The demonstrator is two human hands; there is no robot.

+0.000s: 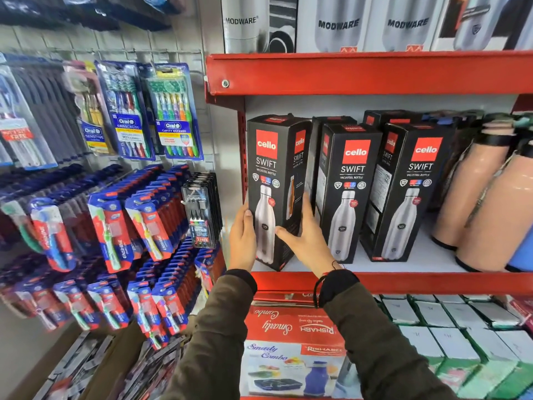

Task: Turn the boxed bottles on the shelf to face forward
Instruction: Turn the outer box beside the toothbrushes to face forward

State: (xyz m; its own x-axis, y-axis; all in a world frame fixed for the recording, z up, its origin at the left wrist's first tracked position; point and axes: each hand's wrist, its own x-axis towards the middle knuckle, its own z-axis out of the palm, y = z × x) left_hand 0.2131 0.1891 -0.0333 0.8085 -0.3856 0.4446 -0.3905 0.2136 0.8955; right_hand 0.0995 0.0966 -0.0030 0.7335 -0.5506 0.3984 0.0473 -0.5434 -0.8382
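Note:
Three black Cello Swift bottle boxes stand in a front row on the red shelf [403, 280]. The leftmost box [269, 168] is turned slightly so its front and right side both show. My left hand [241, 241] presses its left edge and my right hand [305, 241] grips its right side, thumb across the front. The middle box [350, 194] and the right box [412, 194] stand angled, fronts showing, with more black boxes [386, 118] behind them.
Peach flasks [484, 194] lean at the shelf's right end. Modware boxes [372, 23] fill the shelf above. Red combo boxes [291, 327] and white-green boxes [450, 336] lie below. Toothbrush packs [138, 111] hang on the wall at left.

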